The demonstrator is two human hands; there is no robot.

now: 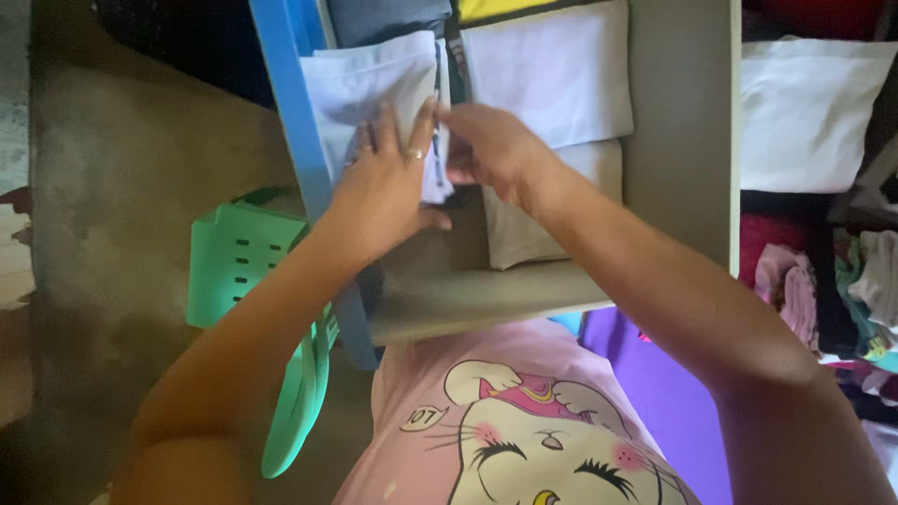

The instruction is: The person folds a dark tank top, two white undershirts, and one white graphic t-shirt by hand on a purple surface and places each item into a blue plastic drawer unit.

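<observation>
From the head camera we look down on our two bare hands working at a grey shelf (678, 122) with a blue frame post (299, 122) at its left edge.

Our left hand (383, 187) lies flat on a folded white cloth (360, 79) at the left of the shelf. Its fingers (423, 126) are stretched out almost straight and close together, pressing on the cloth's right edge rather than curling round it; a ring shows on one of them. The thumb points right, below the cloth, over the dark gap in the shelf.

Our right hand (491, 150) meets the left one at that same edge. Its fingers are bent and bunched, and they seem to pinch the cloth's edge, though we cannot tell how firmly, since the left hand hides the spot where they close.

The cloth sits in the left part of the shelf, just beside the post, with a dark folded piece (383, 17) behind it. To its right lies a second white piece (547, 75), folded flat, and under that a pale grey piece (533, 220) that reaches toward the shelf's front rim.

Left of the shelf a green plastic stool (238, 262) stands on the concrete floor (122, 187). On the far right a white pillow (804, 112) rests above a heap of mixed clothes (842, 281). At the bottom we see our pink shirt (524, 421) with a cartoon cat and a purple cloth (655, 374) beside it.
</observation>
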